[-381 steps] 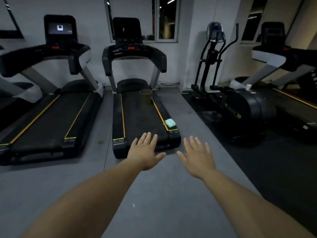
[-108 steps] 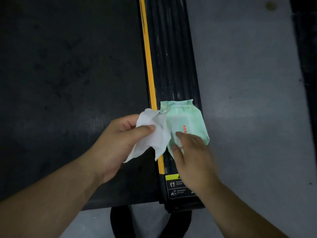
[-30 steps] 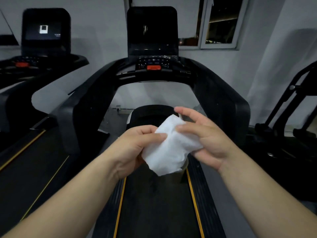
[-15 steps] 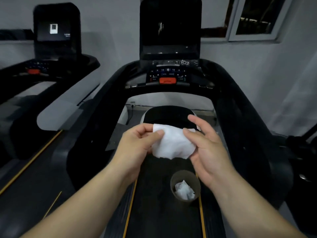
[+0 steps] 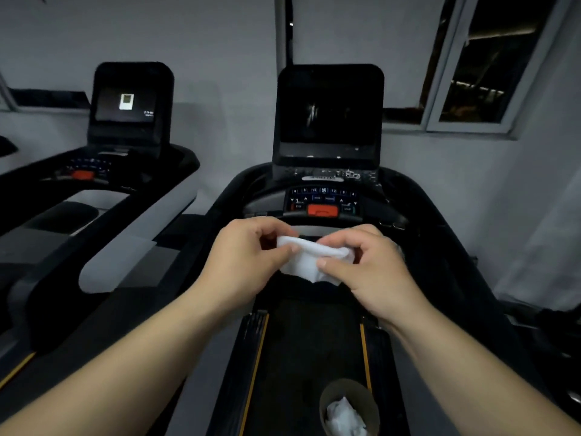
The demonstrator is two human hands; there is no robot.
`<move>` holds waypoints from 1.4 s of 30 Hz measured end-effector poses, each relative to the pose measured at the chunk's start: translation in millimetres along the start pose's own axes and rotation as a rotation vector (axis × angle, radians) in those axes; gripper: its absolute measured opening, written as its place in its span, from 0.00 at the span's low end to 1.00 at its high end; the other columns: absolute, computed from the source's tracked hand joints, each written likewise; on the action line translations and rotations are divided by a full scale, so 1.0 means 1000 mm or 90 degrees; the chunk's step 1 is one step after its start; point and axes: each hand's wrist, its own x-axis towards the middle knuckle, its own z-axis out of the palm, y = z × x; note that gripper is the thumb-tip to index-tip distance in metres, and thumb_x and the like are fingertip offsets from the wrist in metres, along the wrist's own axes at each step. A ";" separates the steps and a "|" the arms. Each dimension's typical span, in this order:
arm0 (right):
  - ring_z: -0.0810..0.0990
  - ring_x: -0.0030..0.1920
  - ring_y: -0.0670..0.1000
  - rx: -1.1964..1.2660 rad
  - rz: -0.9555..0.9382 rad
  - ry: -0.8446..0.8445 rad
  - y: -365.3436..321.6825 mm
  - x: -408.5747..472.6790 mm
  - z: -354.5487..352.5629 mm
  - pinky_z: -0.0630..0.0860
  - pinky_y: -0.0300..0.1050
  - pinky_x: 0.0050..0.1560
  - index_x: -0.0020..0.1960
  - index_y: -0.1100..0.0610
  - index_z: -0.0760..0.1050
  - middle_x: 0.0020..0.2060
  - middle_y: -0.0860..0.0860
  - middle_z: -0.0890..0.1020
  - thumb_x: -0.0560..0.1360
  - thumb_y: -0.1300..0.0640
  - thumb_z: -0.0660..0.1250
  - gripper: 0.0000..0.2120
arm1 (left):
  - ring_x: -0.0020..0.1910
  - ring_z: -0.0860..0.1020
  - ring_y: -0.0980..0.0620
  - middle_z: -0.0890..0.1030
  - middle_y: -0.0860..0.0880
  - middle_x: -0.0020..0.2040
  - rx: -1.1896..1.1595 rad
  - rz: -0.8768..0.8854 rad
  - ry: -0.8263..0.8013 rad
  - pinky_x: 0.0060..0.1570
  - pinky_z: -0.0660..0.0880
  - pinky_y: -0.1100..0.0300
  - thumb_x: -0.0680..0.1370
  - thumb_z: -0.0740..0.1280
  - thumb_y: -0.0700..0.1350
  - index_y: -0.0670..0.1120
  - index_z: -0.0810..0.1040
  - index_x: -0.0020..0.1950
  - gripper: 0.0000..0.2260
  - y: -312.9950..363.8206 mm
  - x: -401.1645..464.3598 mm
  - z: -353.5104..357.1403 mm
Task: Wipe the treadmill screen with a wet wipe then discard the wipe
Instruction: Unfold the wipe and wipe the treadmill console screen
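Observation:
A white wet wipe (image 5: 309, 259) is stretched between my two hands at chest height, just in front of the treadmill console. My left hand (image 5: 243, 253) pinches its left end and my right hand (image 5: 367, 262) pinches its right side, thumb on top. The dark treadmill screen (image 5: 328, 110) stands upright straight ahead, above and behind the hands, with the button panel and red stop key (image 5: 322, 210) below it. A small brown bin (image 5: 347, 407) with crumpled white wipes inside sits on the belt at the bottom right.
A second treadmill (image 5: 130, 103) with a lit screen stands to the left. The black handrails (image 5: 446, 247) curve down on both sides of me. A window (image 5: 471, 64) is in the wall at the upper right. The black belt (image 5: 301, 347) runs under my arms.
I have moved closer to the console; the screen looms larger and the bin has slid toward the bottom edge. Both hands have raised the wipe and pulled it into a narrower folded strip.

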 end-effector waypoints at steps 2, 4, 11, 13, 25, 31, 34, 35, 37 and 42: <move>0.78 0.53 0.41 -0.003 -0.002 0.037 -0.008 0.026 0.008 0.73 0.33 0.53 0.46 0.51 0.85 0.54 0.46 0.77 0.73 0.62 0.75 0.06 | 0.34 0.78 0.55 0.84 0.49 0.37 -0.050 -0.012 -0.032 0.37 0.75 0.61 0.75 0.76 0.43 0.52 0.86 0.42 0.04 -0.007 0.025 -0.018; 0.79 0.55 0.41 0.049 0.022 0.039 -0.018 0.055 0.019 0.74 0.32 0.54 0.47 0.53 0.85 0.56 0.46 0.79 0.75 0.62 0.73 0.05 | 0.40 0.79 0.48 0.84 0.41 0.43 -0.139 -0.039 -0.078 0.46 0.77 0.55 0.76 0.75 0.41 0.47 0.85 0.42 0.03 -0.013 0.054 -0.037; 0.86 0.52 0.57 0.429 0.194 0.001 -0.039 0.135 0.074 0.80 0.57 0.57 0.60 0.59 0.81 0.52 0.58 0.88 0.78 0.61 0.69 0.11 | 0.33 0.76 0.53 0.78 0.51 0.32 -0.410 -0.164 -0.139 0.42 0.74 0.57 0.79 0.69 0.39 0.44 0.78 0.44 0.04 -0.050 0.134 -0.069; 0.86 0.56 0.60 0.432 0.225 -0.010 -0.035 0.151 0.087 0.80 0.60 0.60 0.62 0.61 0.81 0.54 0.60 0.87 0.77 0.63 0.70 0.14 | 0.35 0.77 0.51 0.80 0.47 0.36 -0.423 -0.173 -0.129 0.40 0.74 0.56 0.79 0.69 0.39 0.45 0.79 0.44 0.04 -0.063 0.151 -0.073; 0.87 0.51 0.62 0.494 0.280 0.074 0.012 0.283 0.095 0.84 0.54 0.47 0.60 0.63 0.80 0.52 0.64 0.87 0.76 0.65 0.71 0.13 | 0.39 0.83 0.45 0.84 0.39 0.43 -0.393 -0.165 -0.146 0.42 0.80 0.53 0.73 0.75 0.33 0.46 0.77 0.62 0.20 -0.118 0.277 -0.054; 0.88 0.49 0.57 0.413 0.204 0.172 0.044 0.372 0.055 0.84 0.52 0.50 0.57 0.61 0.82 0.48 0.58 0.88 0.77 0.64 0.71 0.09 | 0.56 0.83 0.55 0.81 0.51 0.61 -0.151 -0.025 -0.136 0.63 0.78 0.52 0.67 0.80 0.54 0.60 0.63 0.77 0.42 -0.144 0.382 -0.027; 0.88 0.49 0.57 0.327 0.171 0.184 0.062 0.416 0.031 0.82 0.57 0.59 0.55 0.59 0.83 0.46 0.56 0.89 0.78 0.63 0.70 0.06 | 0.74 0.69 0.57 0.68 0.55 0.77 0.074 0.097 -0.151 0.74 0.68 0.51 0.66 0.73 0.67 0.66 0.51 0.80 0.48 -0.150 0.434 -0.013; 0.88 0.49 0.57 0.315 0.167 0.184 0.069 0.431 0.023 0.82 0.58 0.60 0.54 0.59 0.83 0.46 0.56 0.89 0.78 0.62 0.70 0.06 | 0.78 0.63 0.58 0.62 0.56 0.81 0.154 0.128 -0.144 0.76 0.64 0.52 0.68 0.71 0.69 0.65 0.47 0.80 0.48 -0.152 0.448 -0.008; 0.88 0.49 0.55 0.307 0.165 0.188 0.086 0.457 0.010 0.82 0.58 0.60 0.55 0.58 0.83 0.46 0.55 0.89 0.79 0.62 0.70 0.06 | 0.81 0.53 0.57 0.52 0.57 0.83 0.241 0.161 -0.126 0.78 0.58 0.56 0.70 0.70 0.69 0.64 0.42 0.81 0.49 -0.155 0.470 -0.001; 0.88 0.50 0.56 0.308 0.182 0.190 0.124 0.504 -0.003 0.82 0.56 0.58 0.55 0.58 0.83 0.47 0.55 0.89 0.78 0.63 0.70 0.06 | 0.82 0.44 0.56 0.40 0.55 0.83 0.333 0.154 -0.145 0.78 0.51 0.58 0.70 0.71 0.69 0.61 0.35 0.80 0.53 -0.174 0.520 0.013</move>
